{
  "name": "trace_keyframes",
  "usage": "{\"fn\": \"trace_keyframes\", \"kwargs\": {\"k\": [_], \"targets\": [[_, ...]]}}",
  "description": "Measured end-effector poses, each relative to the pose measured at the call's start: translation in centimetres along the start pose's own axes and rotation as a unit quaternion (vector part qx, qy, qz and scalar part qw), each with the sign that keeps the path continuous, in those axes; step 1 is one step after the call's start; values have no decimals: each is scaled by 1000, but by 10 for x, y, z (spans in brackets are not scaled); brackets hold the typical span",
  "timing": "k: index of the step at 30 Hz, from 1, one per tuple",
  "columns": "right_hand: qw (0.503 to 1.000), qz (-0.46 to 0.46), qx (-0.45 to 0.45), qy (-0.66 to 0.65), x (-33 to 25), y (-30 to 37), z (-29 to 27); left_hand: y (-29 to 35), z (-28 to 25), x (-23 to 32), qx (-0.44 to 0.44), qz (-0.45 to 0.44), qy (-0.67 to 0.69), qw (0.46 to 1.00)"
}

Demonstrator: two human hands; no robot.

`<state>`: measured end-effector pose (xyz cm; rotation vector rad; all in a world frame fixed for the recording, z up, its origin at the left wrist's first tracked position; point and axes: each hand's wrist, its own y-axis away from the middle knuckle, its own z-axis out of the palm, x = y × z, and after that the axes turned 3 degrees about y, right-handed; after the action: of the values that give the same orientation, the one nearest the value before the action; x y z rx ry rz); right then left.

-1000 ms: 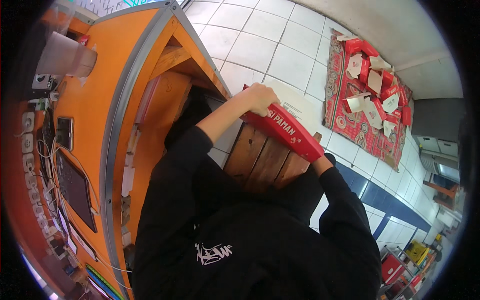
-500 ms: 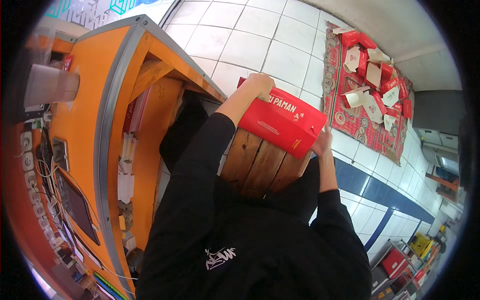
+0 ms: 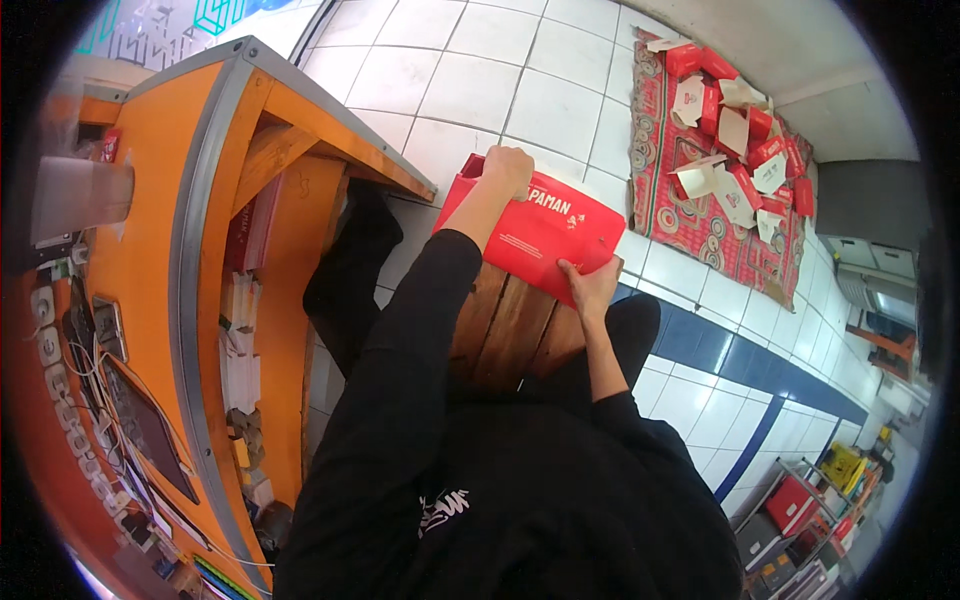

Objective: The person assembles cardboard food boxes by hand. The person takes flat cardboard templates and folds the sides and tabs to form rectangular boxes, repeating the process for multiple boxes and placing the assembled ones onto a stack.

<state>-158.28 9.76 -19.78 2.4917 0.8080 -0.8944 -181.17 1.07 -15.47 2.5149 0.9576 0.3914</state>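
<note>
A red cardboard box (image 3: 540, 235) with white print lies over a wooden slatted stool (image 3: 500, 325) in front of me. My left hand (image 3: 510, 172) is closed over the box's far edge, near its left end, where a flap stands up; some of its fingers are hidden behind the card. At the right end, my right hand (image 3: 594, 285) grips the near corner, thumb on the printed face and the other fingers behind it.
An orange workbench (image 3: 145, 200) stands on my left, with stacked card on its inner shelf and a tablet (image 3: 150, 425) on top. Several red and white boxes (image 3: 735, 130) lie on a patterned red mat (image 3: 690, 235) at far right. A rack (image 3: 790, 510) stands at lower right.
My right hand has come round onto the box's near right corner, with its thumb now on the face. The box appears slightly further left in view, and its left end shows more.
</note>
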Motion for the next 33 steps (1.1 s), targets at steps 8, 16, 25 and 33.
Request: {"fn": "trace_keyframes", "kwargs": {"k": [8,16,25,33], "targets": [[991,-109,17,-73,27,0,12,31,-18,-12,40,15,11,999],[873,164,-195,-415,93,64,-40,261,106,39,192,85,38,977],[979,-168,-105,40,17,46,-37,252,185,120,240,20,53,969],[938,-148,70,305,23,60,-9,251,192,118,186,21,193,963]]}}
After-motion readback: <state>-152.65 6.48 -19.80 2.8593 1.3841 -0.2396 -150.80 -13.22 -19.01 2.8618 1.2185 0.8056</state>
